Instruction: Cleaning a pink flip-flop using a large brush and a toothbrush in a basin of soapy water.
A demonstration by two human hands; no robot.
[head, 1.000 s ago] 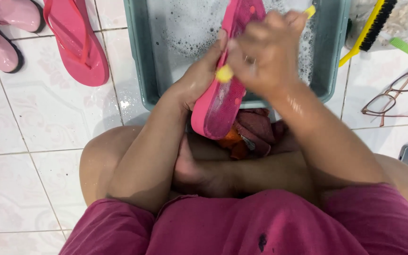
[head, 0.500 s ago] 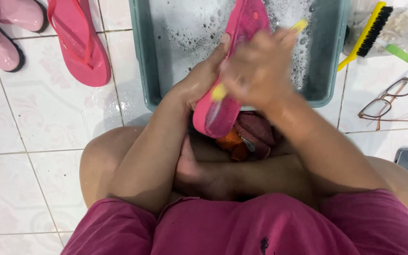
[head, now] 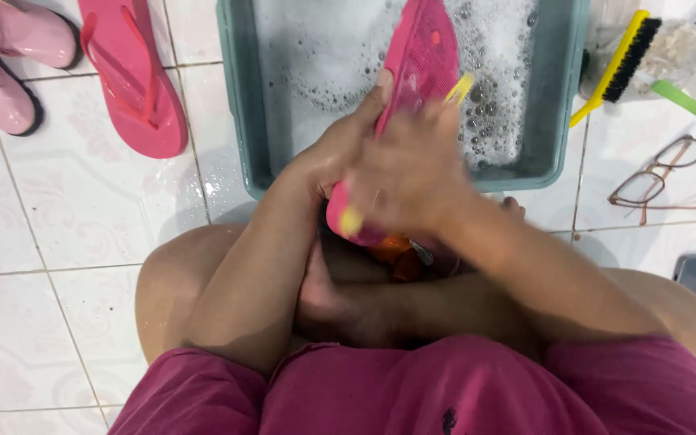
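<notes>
Glossy white patterned floor tiles [head: 66, 242]

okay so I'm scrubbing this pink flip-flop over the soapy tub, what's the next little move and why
Probably slide the yellow brush up toward the toe end of the pink flip-flop. The right hand is blurred over the lower half of the sole, while the upper part shows uncovered above the foamy water in the teal tub. The left hand grips its edge, so it looks steady enough.

A home washing spot: white tiled floor [head: 58, 242], soapy basin [head: 239, 97], footwear.
</notes>
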